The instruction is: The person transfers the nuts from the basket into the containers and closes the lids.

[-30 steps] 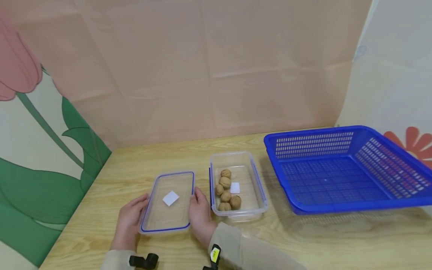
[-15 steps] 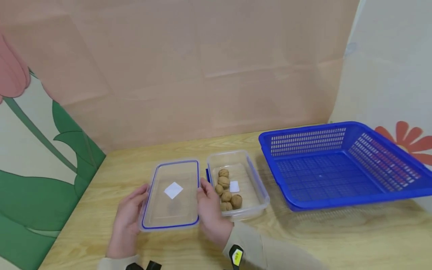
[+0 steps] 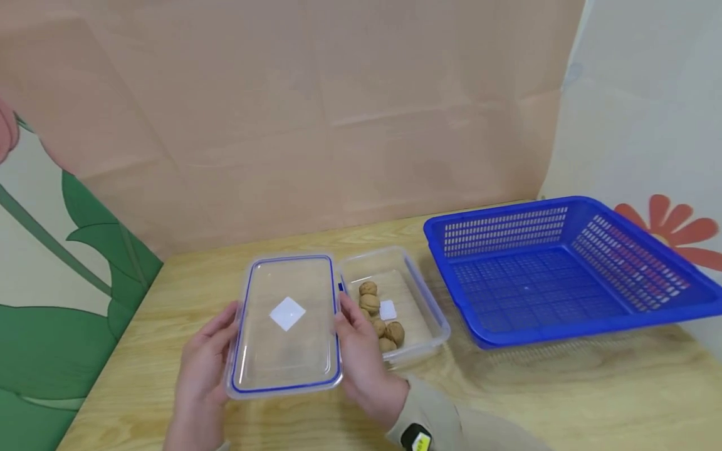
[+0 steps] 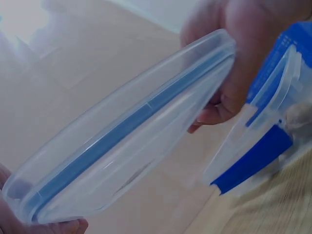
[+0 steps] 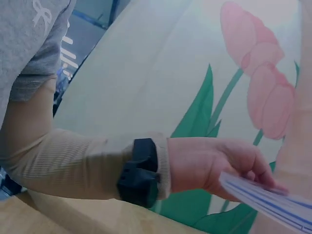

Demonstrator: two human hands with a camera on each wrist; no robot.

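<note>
Both hands hold a clear plastic box lid (image 3: 282,357) with a blue seal, raised above the table in the head view. My left hand (image 3: 204,360) grips its left edge, and my right hand (image 3: 365,357) pinches the right edge with the thumb on top. A white square label (image 3: 287,313) shows at the lid's middle. Just right of the lid stands the matching clear box (image 3: 420,307), uncovered, with several walnuts (image 3: 369,304) along its left side and a white square (image 3: 387,309) on its floor. Seen edge-on in the left wrist view, the lid (image 4: 129,126) is tilted.
A large blue plastic basket (image 3: 541,282) stands on the right of the wooden table (image 3: 507,401). Behind the table hangs a pinkish-beige sheet (image 3: 338,125). Flower-printed panels flank both sides.
Both hands have lifted the lid off the table towards the camera and slightly right, so it now covers part of the box's left side. The head view has shifted a little right.
</note>
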